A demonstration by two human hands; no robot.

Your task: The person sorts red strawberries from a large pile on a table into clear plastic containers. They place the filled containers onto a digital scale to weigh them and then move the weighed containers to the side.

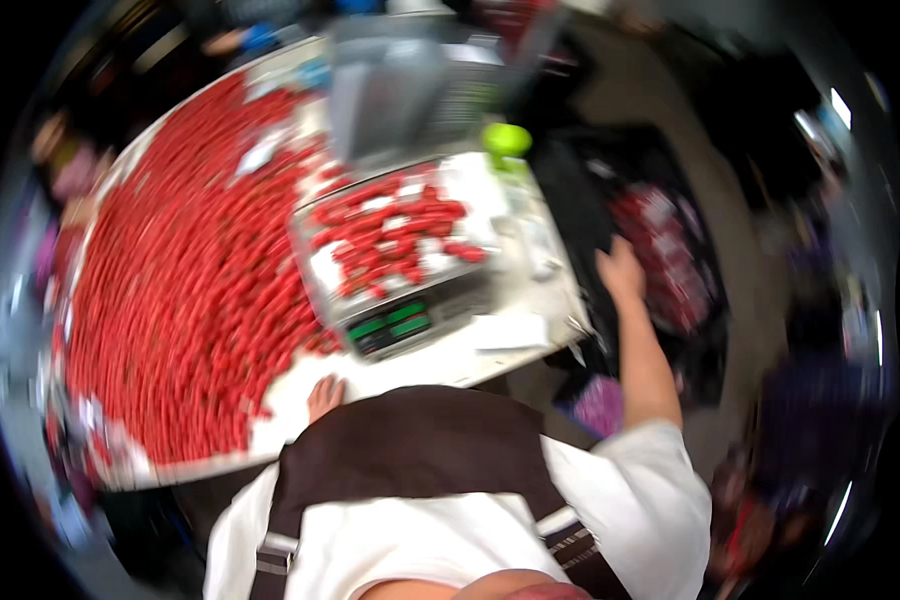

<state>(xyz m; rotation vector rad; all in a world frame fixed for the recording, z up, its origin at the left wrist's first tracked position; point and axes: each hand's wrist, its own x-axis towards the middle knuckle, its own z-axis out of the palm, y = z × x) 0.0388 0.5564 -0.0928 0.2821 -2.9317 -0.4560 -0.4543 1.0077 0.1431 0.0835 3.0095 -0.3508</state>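
Observation:
My left hand (326,396) rests on the near edge of the white table (390,375), partly hidden by my dark apron (420,442). To the right, my right hand (622,274) reaches over a black-lined container (577,195), fingers apart and nothing seen in them. Blurred red packs (664,255) lie inside that container, just beyond the hand. In front of me a digital scale (388,328) with green displays carries a clear tray (322,289). Small red wrapped pieces (397,225) and white bits are scattered in the tray.
A wide heap of small red wrapped pieces (195,277) covers the table's left side. Grey bins (390,90) stand behind the scale, beside a lime-green round object (507,140). White paper (511,332) lies near the right corner. Other people's hands (229,43) show at the far edge.

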